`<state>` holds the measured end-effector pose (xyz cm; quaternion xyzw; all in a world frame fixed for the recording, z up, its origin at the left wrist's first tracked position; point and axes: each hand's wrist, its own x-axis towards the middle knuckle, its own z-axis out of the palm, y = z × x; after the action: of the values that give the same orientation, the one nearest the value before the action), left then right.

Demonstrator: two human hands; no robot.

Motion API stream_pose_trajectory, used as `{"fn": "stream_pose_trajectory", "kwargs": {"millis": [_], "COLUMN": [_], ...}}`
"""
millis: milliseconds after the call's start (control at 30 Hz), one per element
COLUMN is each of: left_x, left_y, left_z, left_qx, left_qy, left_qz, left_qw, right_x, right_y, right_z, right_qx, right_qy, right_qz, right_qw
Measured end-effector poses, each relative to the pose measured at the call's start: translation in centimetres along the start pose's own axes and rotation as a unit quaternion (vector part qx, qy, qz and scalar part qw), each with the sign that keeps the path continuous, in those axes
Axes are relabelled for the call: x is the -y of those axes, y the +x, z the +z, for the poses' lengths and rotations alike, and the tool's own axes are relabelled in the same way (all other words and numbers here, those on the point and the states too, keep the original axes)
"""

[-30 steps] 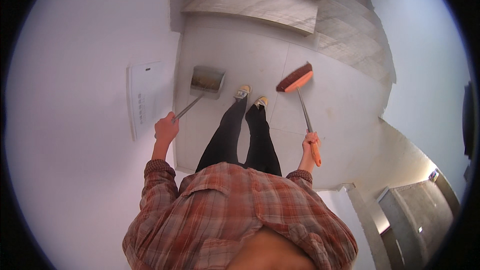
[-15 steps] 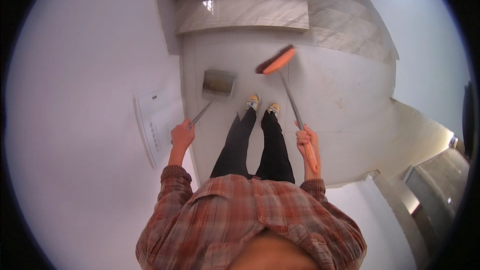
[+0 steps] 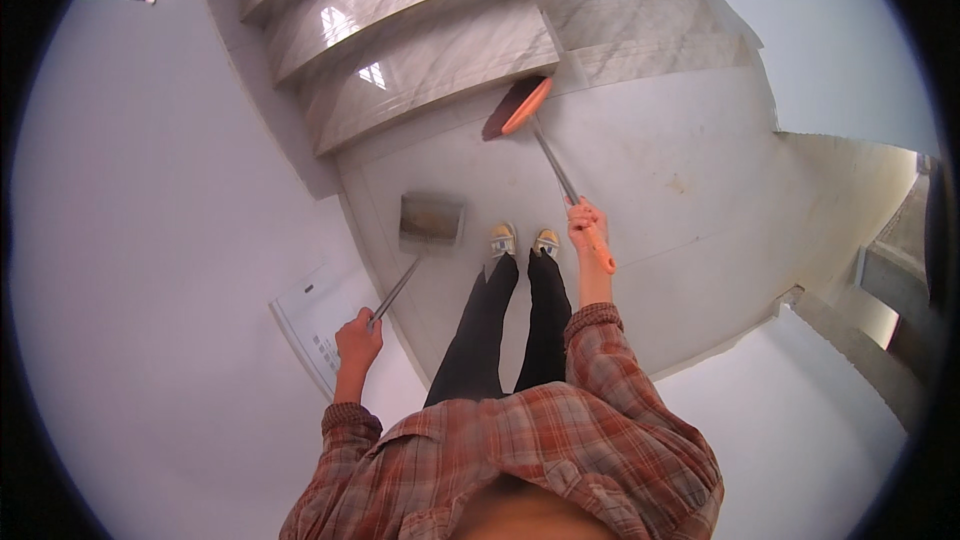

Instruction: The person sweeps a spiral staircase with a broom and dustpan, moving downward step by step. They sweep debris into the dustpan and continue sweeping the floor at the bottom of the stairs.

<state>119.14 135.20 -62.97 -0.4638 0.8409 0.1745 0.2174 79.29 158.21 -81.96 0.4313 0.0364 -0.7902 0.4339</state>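
Note:
My right hand (image 3: 586, 224) is wrapped round the grey handle of a broom (image 3: 527, 106), just above its orange grip end. The broom's orange head with dark bristles is at the foot of the lowest marble step, tilted. On the left, my left hand (image 3: 358, 336) is closed round the thin grey handle of a dustpan (image 3: 432, 218). The dustpan's grey pan is on or just above the floor, left of my feet; its inside looks brownish and slightly blurred.
Marble stairs (image 3: 430, 70) rise ahead, with a second flight (image 3: 640, 25) to their right. A white wall (image 3: 170, 240) with a flat white box (image 3: 310, 330) stands close on my left. My shoes (image 3: 503, 240) are on the pale tiled floor (image 3: 660, 210).
My view has turned, so the stairs now slant and show more steps. The broom head has moved up to the lowest step. My right arm reaches farther forward; both hands keep their hold.

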Motion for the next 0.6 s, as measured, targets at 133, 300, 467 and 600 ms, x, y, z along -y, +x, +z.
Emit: {"fn": "stream_pose_trajectory", "kwargs": {"millis": [133, 300, 467, 600], "left_x": [-0.9, -3.1, -7.1, -11.6], "left_y": [0.7, 1.8, 2.6, 3.4], "left_z": [-0.4, -1.2, -2.2, -2.4], "left_qx": [0.009, -0.014, 0.0, -0.01], "left_qy": [-0.006, 0.002, 0.029, 0.062], "left_qz": [0.014, 0.056, 0.057, 0.084], "left_qw": [1.0, 0.998, 0.998, 0.995], "right_x": [4.5, 6.2, 5.2, 6.3], "right_y": [-1.5, -6.5, -9.1, -12.3], "right_z": [-0.6, -2.7, -1.3, 0.8], "right_qx": [0.068, 0.044, -0.069, -0.023], "right_qy": [0.113, 0.084, -0.107, -0.11], "right_qz": [0.01, -0.056, -0.115, -0.054], "right_qw": [0.991, 0.994, 0.985, 0.992]}}
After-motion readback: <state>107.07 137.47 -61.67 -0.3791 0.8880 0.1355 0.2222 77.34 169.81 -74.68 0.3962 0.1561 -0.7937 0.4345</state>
